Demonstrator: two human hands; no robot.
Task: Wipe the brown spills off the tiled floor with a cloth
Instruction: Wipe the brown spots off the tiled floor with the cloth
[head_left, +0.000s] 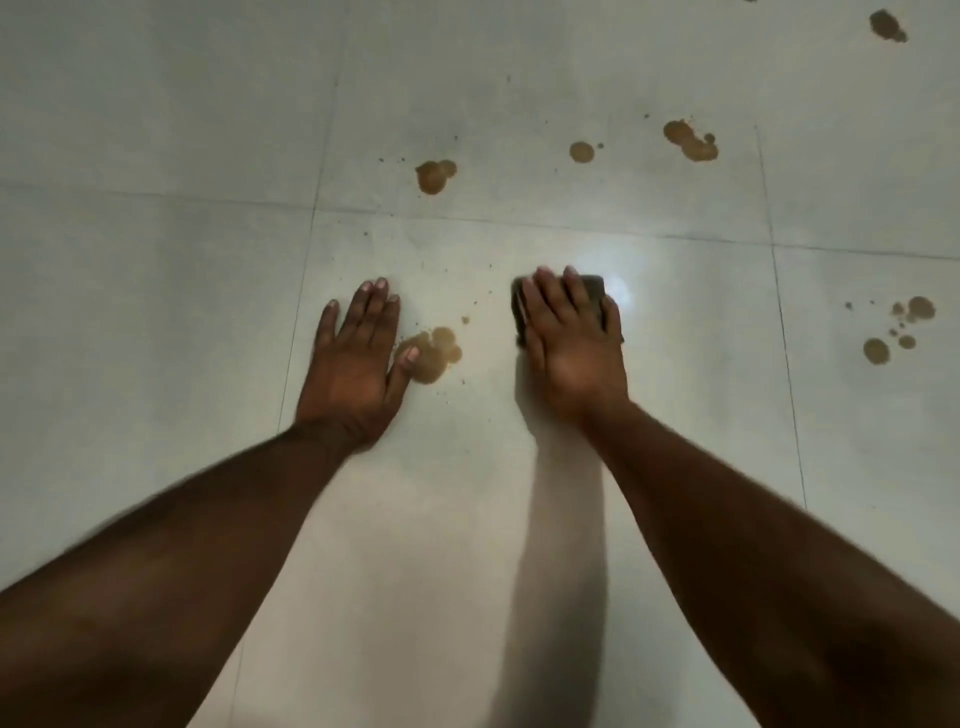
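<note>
My right hand (574, 335) presses flat, fingers straight, on a small dark folded cloth (592, 288) lying on the pale tiled floor (156, 312). Flat on the floor to its left lies my left hand (358, 358), fingers spread, its thumb tip touching the edge of a brown spill (434, 356). That spill lies between my two hands. Further brown spills sit beyond: one (435, 175) ahead, a round one (581, 151), a larger one (691, 140), one at the far top right (887, 25), and a cluster of small spots (901, 330) to the right.
Small brown specks are scattered around the spills. Dark grout lines (519, 223) cross the floor. A bright light reflection (621, 291) glares just right of the cloth. My forearms reach in from the bottom edge.
</note>
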